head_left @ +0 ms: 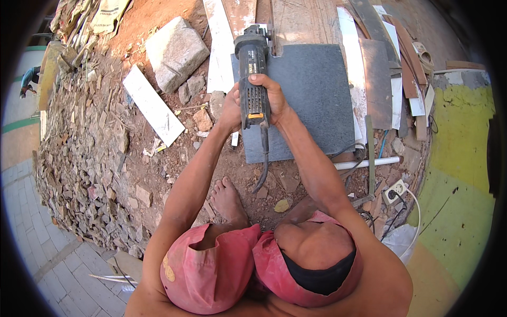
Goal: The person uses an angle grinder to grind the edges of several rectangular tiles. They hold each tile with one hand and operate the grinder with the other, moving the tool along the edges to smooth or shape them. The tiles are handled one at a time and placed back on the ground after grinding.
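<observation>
Both hands are wrapped around a black angle grinder [253, 61], its head pointing away from me and its cord hanging toward my feet. My left hand [230, 110] grips the left side of the body, its fingers partly hidden. My right hand [275, 99] closes on the right side with the thumb across the top. Beneath the tool and my right forearm lies a dark grey slab [311, 100] flat on the ground. The grinder's head is over the slab's far left corner; its disc is hard to make out.
A large pale stone block [177, 55] and a white tile strip [153, 105] lie to the left, beside broken rubble [90, 174]. At right are loose boards [377, 79], a white pipe [369, 162] and a power strip [395, 191] with cords. My bare foot [228, 201] stands near the slab.
</observation>
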`<state>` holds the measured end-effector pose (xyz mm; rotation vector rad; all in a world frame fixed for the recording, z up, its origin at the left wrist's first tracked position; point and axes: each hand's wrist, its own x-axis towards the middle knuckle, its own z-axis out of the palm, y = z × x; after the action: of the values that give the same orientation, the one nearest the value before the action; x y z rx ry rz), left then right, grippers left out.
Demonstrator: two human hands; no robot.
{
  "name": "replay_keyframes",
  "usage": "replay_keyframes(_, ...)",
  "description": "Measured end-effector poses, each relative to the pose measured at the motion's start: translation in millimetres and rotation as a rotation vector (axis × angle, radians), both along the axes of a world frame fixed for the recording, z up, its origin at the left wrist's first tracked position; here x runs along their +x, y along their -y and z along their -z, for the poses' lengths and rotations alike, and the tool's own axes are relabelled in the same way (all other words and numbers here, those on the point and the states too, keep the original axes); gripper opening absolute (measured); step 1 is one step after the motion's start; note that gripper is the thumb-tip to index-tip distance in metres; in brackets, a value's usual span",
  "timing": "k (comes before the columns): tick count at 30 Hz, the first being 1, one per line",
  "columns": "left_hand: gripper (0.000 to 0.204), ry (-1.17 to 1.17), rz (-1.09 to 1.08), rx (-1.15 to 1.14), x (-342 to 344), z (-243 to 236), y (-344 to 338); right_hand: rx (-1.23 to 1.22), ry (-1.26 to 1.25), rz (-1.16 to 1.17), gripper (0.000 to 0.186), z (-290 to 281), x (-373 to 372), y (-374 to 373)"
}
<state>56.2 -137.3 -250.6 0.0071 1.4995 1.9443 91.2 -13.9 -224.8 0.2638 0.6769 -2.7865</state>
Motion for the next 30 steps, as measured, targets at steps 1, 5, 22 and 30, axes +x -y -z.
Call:
replay_keyframes(1,0.028,-0.008,0.021,-0.010,-1,4,2,0.004,-0.003,-0.006,0.047,0,0,-1)
replay_keyframes(5,0.028,-0.015,0.031,-0.004,-4,22,9,-0.041,-0.007,-0.025,0.047,3,0,0)
replay_keyframes(22,0.039,-0.043,0.090,-0.059,-2,5,11,0.026,0.004,0.008,0.047,-1,3,1)
replay_keyframes(30,0.031,-0.133,0.135,-0.141,-3,0,10,0.020,0.007,0.006,0.047,-2,5,0)
